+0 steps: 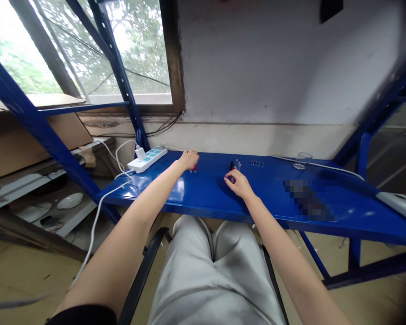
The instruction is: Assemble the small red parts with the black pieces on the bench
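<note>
My left hand (pixel 188 159) is over the blue tabletop near the power strip, its fingers bent downward and closed. Small red pieces with clear tips (pixel 195 168) stick out under its fingers; whether they are gripped or only touched is hard to see. My right hand (pixel 239 184) is closed, thumb and index finger curled toward each other near the table's middle; anything between them is too small to name. Just behind it are a small black piece (pixel 232 165) and several small clear pieces (pixel 237 163). A row of tiny metallic bits (pixel 257 163) lies farther right.
A white power strip (pixel 149 159) with a plugged-in cable is at the blue table's (pixel 203 198) left end. A clear glass cup (pixel 302 160) stands at the back right, near a white cable. A blurred-out dark object (pixel 309 201) lies in front of it. Blue frame posts flank the table.
</note>
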`<state>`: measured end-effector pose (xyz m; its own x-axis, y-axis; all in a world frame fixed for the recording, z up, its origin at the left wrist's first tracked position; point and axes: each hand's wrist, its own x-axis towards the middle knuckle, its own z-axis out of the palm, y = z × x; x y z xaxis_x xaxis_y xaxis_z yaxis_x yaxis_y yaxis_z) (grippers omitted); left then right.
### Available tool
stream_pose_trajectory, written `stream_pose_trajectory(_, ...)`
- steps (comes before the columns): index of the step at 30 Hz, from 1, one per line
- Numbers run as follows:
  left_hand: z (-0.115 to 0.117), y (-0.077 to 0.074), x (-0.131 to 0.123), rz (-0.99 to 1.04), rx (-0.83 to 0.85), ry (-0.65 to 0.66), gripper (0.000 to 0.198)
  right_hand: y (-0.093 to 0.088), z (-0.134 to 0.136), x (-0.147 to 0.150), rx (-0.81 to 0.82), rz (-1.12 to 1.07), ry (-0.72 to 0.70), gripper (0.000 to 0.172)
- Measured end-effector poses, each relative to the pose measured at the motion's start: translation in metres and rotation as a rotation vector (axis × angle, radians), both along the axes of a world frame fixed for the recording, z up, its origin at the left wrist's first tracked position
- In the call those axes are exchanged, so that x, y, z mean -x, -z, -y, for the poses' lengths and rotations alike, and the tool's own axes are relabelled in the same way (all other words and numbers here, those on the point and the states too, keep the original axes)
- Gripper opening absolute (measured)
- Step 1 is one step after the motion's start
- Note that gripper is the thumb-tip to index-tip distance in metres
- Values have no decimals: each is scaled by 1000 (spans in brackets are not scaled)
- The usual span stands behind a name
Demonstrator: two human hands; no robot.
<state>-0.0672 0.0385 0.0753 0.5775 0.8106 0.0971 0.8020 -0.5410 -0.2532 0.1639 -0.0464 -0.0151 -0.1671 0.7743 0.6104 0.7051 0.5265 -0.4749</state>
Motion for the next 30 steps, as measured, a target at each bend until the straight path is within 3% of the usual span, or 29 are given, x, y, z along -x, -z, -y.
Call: stream_pose_trajectory(30,-6,2,8,49,0,7,18,-2,1,-1,16,-15,34,16)
